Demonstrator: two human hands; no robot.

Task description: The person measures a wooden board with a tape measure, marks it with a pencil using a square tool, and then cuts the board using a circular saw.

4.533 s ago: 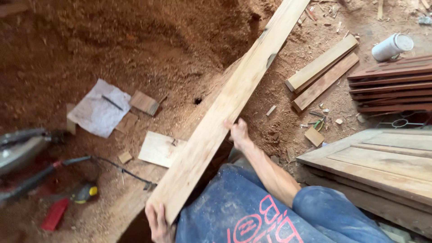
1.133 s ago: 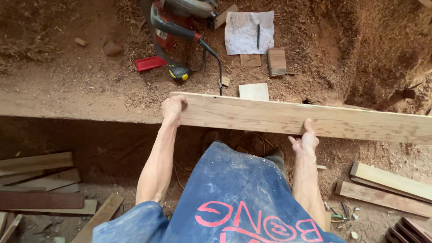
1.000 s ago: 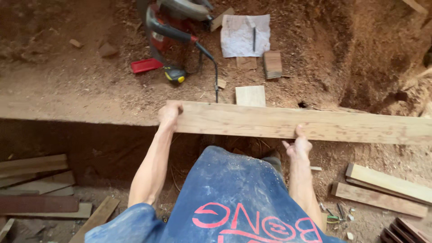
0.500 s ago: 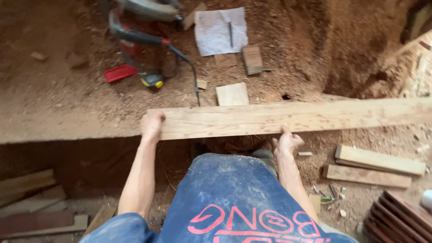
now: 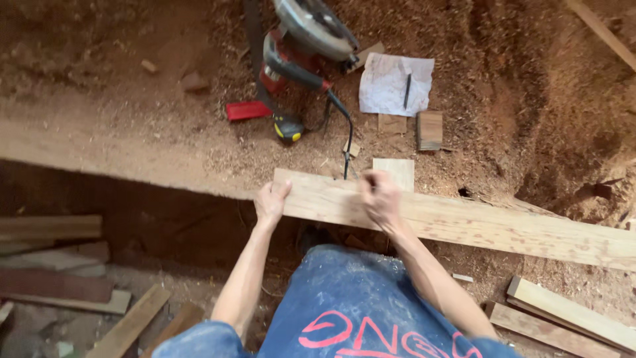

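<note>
We are gripping the long pale wooden plank (image 5: 464, 222), running from centre frame to the right edge, with left hand (image 5: 270, 202) clasping its end and right hand (image 5: 381, 197) curled over its top; it looks stiff, heavy, best held edgewise.

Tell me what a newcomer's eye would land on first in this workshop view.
The long pale plank running across the middle towards the right edge stands out first; the left hand grips its near end and the right hand rests on top of it. Just beyond it, on the sawdust-covered bench, lies a red and grey circular saw, with a crumpled sheet of paper to its right.
</note>
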